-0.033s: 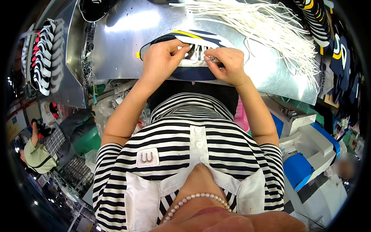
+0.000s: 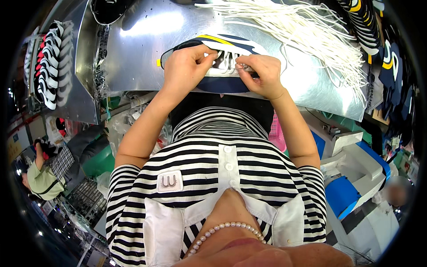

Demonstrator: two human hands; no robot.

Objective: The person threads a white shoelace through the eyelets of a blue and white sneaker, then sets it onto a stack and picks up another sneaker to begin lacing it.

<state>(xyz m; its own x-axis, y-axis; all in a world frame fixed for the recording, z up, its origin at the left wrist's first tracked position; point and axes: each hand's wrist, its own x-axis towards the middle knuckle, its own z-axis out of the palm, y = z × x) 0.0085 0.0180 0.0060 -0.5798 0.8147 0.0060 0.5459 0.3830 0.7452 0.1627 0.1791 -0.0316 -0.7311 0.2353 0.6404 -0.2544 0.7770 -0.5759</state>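
Observation:
A navy shoe upper with white and yellow stripes lies sideways near the front edge of the metal table. White shoelace strands cross its opening. My left hand rests over the upper's left end, thumb and forefinger pinched together beside the lace rows; what lies between those fingertips is hidden. At the right end of the opening, my right hand pinches the shoelace between thumb and forefinger, the other fingers curled. The left part of the upper is covered by my left hand.
Loose white laces spread over the table at the far right. Stacked navy uppers stand at the right edge. Black-and-white shoe parts line the left side. A pink basket sits below the table. Another person is at left.

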